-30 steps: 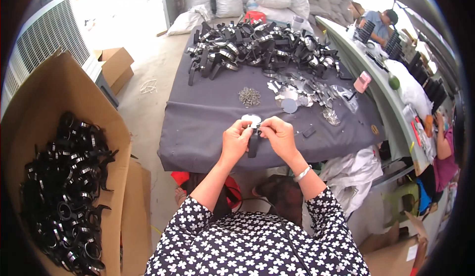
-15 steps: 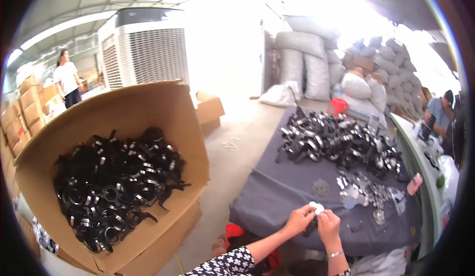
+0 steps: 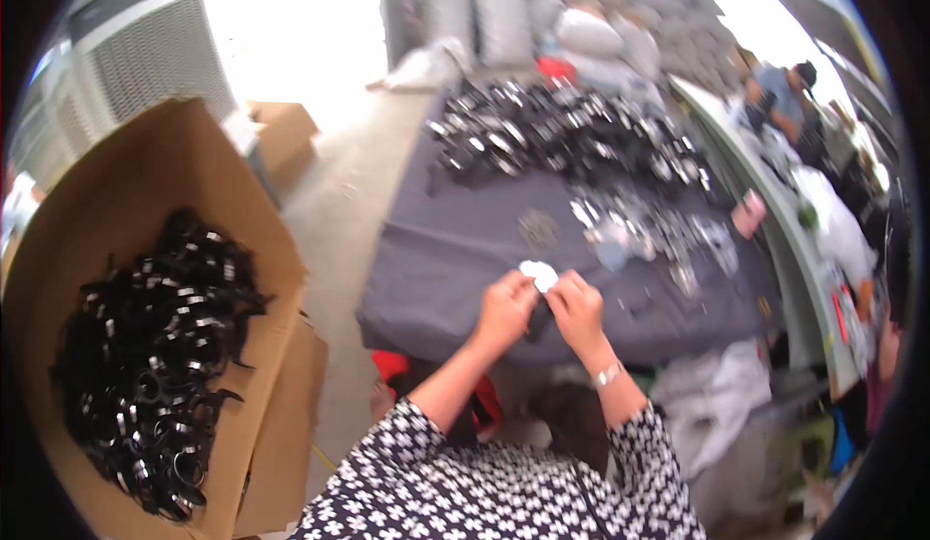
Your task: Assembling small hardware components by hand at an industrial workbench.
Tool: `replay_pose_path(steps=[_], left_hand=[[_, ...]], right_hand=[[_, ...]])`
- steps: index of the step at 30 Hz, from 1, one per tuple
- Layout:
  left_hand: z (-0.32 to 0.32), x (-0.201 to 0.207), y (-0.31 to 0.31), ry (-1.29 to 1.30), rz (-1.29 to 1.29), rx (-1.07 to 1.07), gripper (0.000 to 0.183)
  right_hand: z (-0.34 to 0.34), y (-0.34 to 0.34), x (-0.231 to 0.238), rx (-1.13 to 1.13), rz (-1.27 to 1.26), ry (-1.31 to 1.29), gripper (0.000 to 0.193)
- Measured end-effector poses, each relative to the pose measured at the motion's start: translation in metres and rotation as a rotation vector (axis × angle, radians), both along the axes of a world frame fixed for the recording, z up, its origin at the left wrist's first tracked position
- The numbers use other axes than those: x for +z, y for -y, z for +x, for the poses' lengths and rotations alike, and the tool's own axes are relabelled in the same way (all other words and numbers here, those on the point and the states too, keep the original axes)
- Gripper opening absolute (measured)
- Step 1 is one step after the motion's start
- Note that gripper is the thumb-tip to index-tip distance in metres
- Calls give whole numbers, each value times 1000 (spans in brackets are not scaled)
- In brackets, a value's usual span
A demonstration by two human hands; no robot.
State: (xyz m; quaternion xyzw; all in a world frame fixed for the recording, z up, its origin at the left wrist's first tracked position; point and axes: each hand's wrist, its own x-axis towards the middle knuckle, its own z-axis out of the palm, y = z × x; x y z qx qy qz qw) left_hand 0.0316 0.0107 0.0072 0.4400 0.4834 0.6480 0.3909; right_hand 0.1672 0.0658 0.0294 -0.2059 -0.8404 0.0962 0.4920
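Over the near edge of the grey cloth-covered table (image 3: 412, 278), my left hand (image 3: 504, 312) and my right hand (image 3: 578, 309) meet, fingers pinched together. Between their fingertips is a small, bright white piece (image 3: 539, 275) with rounded edges; glare and blur hide its exact kind. A dark part shows just under it, between the hands. Beyond my fingers lies a small heap of thin metal bits (image 3: 538, 231). To its right are scattered shiny silver pieces (image 3: 630, 235), some of them clear or pale.
Black parts with silver bands (image 3: 572, 133) are piled across the table's far side. An open cardboard box (image 3: 237, 186) at left holds many similar black parts (image 3: 160, 346). A pink object (image 3: 749, 213) sits at right, near a long bench (image 3: 722, 133). A co-worker (image 3: 783, 104) sits beyond.
The view has swung right and down, so the table and hands appear further left and my patterned sleeves show. Both hands still pinch the white piece.
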Motion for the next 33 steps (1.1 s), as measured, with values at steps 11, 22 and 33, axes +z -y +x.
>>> replay_pose_path(steps=[11,22,33], left_hand=[[13,-4,1,-6,-29,-33,19],[10,-10,0,-57,3,12,19],[26,-3,-12,-63,-56,28,18]], right_hand=[[12,2,-11,83,-204,-99,10],[-1,12,-6,24,-489,-194,7],[157,-73,13,-626,124,295,6]])
